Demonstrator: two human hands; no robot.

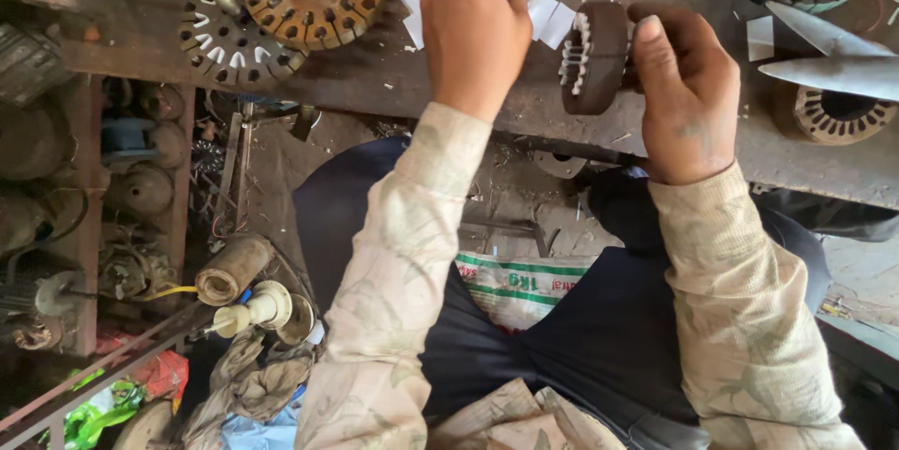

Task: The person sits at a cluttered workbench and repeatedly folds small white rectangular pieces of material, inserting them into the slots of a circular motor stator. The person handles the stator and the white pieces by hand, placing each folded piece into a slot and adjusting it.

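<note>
From the left, I see 2 slotted stator cores [281, 14] lying on the worktop [393, 75]. My left hand [476, 24] is closed on something thin I cannot identify. My right hand [686, 94] grips the dark stator core [592, 57] upright on its edge. I judge slot insulating is underway; the next move needs steady alignment.
</note>
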